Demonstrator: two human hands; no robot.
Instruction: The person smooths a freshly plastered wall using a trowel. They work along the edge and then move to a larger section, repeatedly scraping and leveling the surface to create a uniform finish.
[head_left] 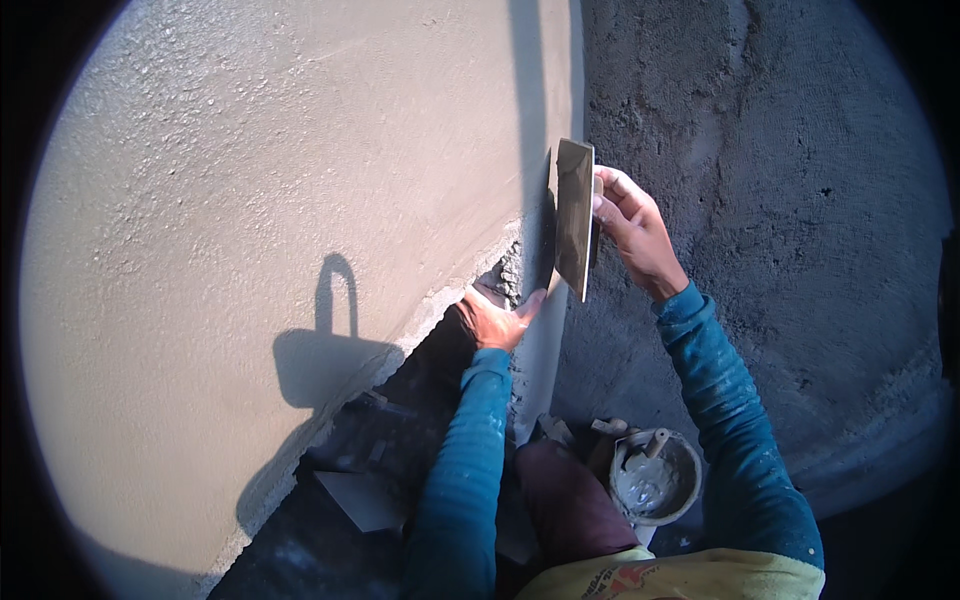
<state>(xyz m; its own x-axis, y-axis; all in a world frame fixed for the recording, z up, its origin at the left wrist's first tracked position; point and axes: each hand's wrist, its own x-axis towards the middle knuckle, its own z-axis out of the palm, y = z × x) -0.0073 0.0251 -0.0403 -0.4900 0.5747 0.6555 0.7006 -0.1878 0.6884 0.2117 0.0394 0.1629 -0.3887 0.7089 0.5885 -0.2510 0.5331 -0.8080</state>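
Observation:
My right hand (pixel 642 236) grips the back of a rectangular plastering trowel (pixel 574 215), fingers and thumb closed at its handle side. The trowel stands upright close to the corner edge of the smooth, freshly plastered wall (pixel 330 190); I cannot tell whether its blade touches it. Below it, my left hand (pixel 496 322) rests against the ragged lower edge of the plaster, thumb stretched toward the corner strip (pixel 545 355). Its other fingers are partly hidden in the dark gap there, and no tool shows in it.
A bucket of wet mortar (pixel 655 480) with a wooden-handled tool in it stands by my knee (pixel 570 495). A flat, pale plate (pixel 362 500) lies at the lower left. The rough grey wall (pixel 760 230) fills the right side.

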